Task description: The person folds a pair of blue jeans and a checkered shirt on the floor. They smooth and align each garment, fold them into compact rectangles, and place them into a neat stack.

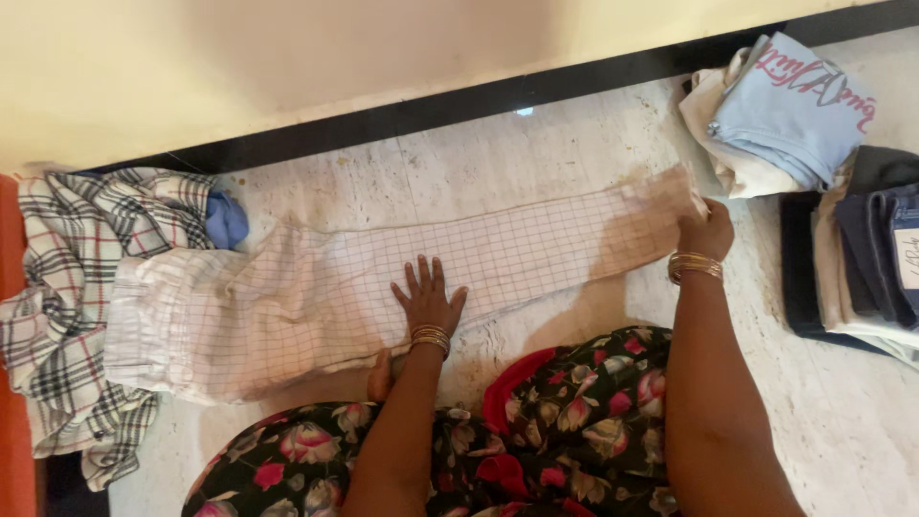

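On the floor (536, 153), checked trousers (383, 287) laid out long. Left hand (428, 299) spread flat mid-trousers, pinning cloth smooth. Right hand (704, 233) pinching the cuff end, pulled taut. Beside the trousers' waist, plaid shirt (67, 287); past the cuff, folded clothes (795, 115).

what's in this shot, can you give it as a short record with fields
setting: pale stone floor beside a cream wall with a dark skirting
left hand: flat, fingers spread, pressing on the white checked trousers
right hand: gripping the trousers' end
trousers: laid out lengthwise on the floor
left of trousers: plaid shirt in a heap, small blue cloth
right of trousers: folded light blue top on a pile, folded dark clothes
wrists: gold bangles
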